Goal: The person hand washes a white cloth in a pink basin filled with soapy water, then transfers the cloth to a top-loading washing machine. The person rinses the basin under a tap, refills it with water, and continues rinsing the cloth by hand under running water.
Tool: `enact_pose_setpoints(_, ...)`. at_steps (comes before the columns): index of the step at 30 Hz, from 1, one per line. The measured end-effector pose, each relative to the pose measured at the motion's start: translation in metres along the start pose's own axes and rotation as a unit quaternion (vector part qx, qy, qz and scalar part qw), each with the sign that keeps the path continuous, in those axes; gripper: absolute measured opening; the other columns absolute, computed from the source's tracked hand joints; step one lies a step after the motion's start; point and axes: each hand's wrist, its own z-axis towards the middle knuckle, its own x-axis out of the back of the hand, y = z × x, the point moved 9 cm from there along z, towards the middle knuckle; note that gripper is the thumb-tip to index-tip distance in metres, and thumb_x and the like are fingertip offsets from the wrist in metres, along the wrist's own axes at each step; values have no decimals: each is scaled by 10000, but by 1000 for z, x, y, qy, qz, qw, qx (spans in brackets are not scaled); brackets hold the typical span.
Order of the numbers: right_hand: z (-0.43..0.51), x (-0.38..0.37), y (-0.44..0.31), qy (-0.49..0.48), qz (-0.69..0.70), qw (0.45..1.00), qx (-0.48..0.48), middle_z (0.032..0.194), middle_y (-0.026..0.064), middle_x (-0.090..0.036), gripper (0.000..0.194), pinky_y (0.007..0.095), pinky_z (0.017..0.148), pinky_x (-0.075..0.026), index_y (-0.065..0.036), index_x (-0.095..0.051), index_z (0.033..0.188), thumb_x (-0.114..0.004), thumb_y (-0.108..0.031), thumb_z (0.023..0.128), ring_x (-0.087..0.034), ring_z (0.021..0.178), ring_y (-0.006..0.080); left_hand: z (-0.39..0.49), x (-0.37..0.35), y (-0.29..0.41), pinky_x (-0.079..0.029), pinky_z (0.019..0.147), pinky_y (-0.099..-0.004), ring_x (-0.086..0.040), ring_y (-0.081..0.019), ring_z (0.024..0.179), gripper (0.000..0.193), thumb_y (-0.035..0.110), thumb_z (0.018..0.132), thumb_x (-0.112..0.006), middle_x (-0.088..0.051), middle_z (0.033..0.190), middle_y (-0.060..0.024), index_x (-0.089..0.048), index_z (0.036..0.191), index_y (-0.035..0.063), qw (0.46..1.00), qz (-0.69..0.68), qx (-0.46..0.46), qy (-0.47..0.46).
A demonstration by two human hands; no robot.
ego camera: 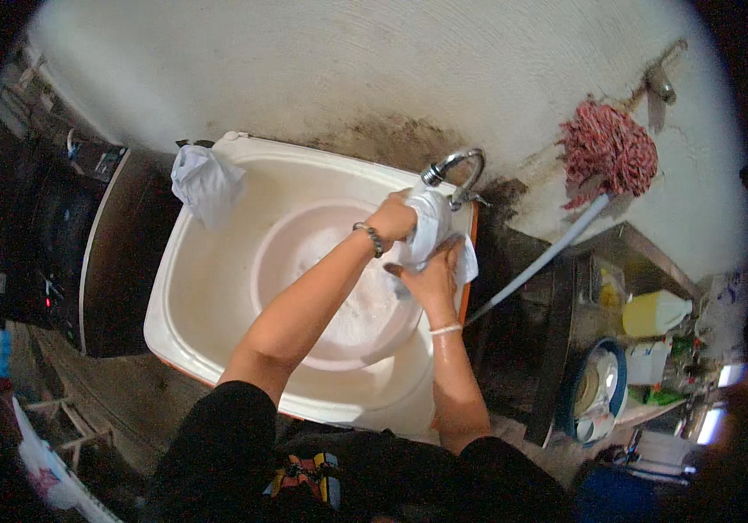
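A bunched white cloth (pixel 431 219) is between my two hands, just below the mouth of a curved chrome faucet (pixel 469 163). My left hand (pixel 392 219), with a dark beaded bracelet at the wrist, grips its left side. Lower down, my right hand (pixel 436 278) holds the cloth from the right, thumb apart; a white band circles that wrist. Under my forearms a pale pink basin (pixel 269 229) of sudsy water sits inside a cream sink (pixel 207 294). My left forearm hides part of the basin.
Another white cloth (pixel 204 183) hangs over the sink's back-left corner. A black appliance (pixel 125 261), apparently a washing machine, stands left. At right, a red string mop (pixel 609 153) leans head-up against the wall, near a yellow-liquid jug (pixel 655 312) and a blue tub (pixel 567 392) of dishes.
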Motion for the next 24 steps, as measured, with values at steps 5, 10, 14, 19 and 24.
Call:
enact_pose_setpoints(5, 28, -23, 23, 146, 610, 775, -80, 1357, 193, -500, 587, 404, 1018, -452, 16, -478, 1326, -728, -228, 854, -528, 1222, 272, -18, -1, -47, -539, 912, -354, -637, -197, 1070, 384, 159, 952, -577, -637, 1205, -74, -514, 1319, 67, 884, -450, 2, -125)
enact_pose_setpoints(10, 65, -35, 15, 94, 731, 662, -135, 1030, 55, -645, 271, 340, 832, -542, -38, -605, 1109, -418, -211, 1017, -639, 940, 175, -52, 68, -111, -428, 1018, -560, -395, -338, 1352, 826, 327, 904, -661, -289, 1538, -159, -149, 1532, 165, 994, -80, 73, -21)
enact_pose_setpoints(14, 61, -26, -13, 121, 799, 584, -76, 1081, 69, -624, 364, 365, 901, -518, -47, -577, 1190, -359, -297, 1041, -625, 990, 187, -77, 46, -117, -280, 1043, -717, -169, -412, 1454, 1159, 641, 811, -655, 22, 1626, -151, 160, 1538, 251, 953, -280, 83, -87)
enact_pose_setpoints(19, 5, -59, -53, 45, 824, 559, -83, 1190, 52, -595, 334, 330, 946, -490, -34, -540, 1267, -536, -220, 990, -577, 1104, 167, -23, 37, -96, -430, 1037, -544, -487, -344, 1297, 926, 678, 825, -608, -463, 1457, -133, -320, 1499, 113, 824, -557, -96, -46)
enact_pose_setpoints(24, -33, -51, -23, -144, 575, 805, -25, 1361, 99, -485, 630, 329, 980, -474, 4, -358, 1432, -670, -181, 918, -515, 1206, 185, -8, 78, -87, -532, 886, -371, -654, -235, 1028, 553, 352, 836, -744, -671, 1150, -131, -563, 1258, 44, 912, -370, -91, 152)
